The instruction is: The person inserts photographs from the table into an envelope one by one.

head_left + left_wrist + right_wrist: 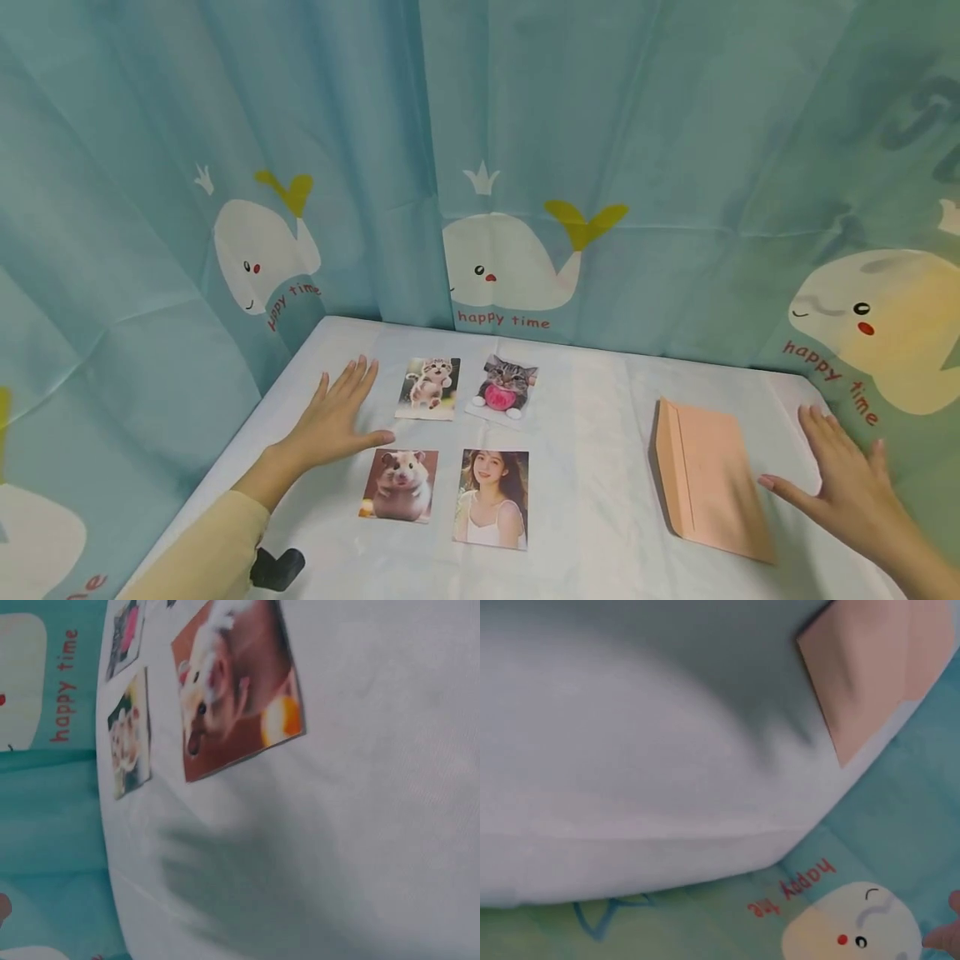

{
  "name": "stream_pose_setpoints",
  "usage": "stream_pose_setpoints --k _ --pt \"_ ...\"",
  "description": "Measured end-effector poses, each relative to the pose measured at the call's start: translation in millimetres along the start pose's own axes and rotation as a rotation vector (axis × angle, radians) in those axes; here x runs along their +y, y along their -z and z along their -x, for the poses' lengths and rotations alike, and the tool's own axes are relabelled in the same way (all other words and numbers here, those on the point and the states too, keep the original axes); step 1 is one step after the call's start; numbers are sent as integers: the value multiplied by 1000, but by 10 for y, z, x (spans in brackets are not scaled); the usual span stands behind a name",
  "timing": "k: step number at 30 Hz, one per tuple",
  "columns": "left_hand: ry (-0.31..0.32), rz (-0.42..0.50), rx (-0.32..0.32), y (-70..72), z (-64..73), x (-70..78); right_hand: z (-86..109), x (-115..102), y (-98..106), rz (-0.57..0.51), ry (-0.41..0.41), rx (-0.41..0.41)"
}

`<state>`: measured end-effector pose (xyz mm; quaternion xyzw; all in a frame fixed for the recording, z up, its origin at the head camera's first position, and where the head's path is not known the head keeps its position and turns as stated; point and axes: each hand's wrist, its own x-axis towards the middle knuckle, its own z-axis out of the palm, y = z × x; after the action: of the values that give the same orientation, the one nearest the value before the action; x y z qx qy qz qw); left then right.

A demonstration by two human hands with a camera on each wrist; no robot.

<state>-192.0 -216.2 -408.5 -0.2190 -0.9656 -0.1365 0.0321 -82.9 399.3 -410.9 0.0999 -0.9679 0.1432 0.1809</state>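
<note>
Four is avoided here: several photo cards lie flat in two rows on the white table. The back row has a kitten card (429, 389) and a card of a tabby cat with a pink ball (502, 388). In front are a hamster card (399, 486) and a portrait card of a person (491, 500). My left hand (333, 421) is spread just left of the cards, its thumb tip near the hamster card. To the right lies a peach envelope (720, 479), its flap raised along the left side. My right hand (847, 483) hovers beside the envelope with fingers spread, holding nothing.
A white cloth covers the table (592, 500). A teal curtain (675, 108) with printed whales hangs along the back and both sides. A dark heart-shaped patch (277, 569) shows beside the left sleeve (210, 546).
</note>
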Motion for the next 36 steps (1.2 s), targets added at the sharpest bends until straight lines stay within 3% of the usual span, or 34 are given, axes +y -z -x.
stream_pose_setpoints --k 9,16,22,30,36 --pt "-15 13 -64 -206 -80 124 130 46 -208 -52 -45 -6" --pt "-38 106 -87 -294 -150 219 163 67 -312 -147 -49 -11" --pt "3 167 -112 -382 -172 285 220 101 -393 -227 -135 -108" --pt "65 243 -121 -511 -180 352 261 116 -507 -291 -198 -151" --pt "55 287 -105 -611 -148 330 265 133 -577 -313 -261 -218"
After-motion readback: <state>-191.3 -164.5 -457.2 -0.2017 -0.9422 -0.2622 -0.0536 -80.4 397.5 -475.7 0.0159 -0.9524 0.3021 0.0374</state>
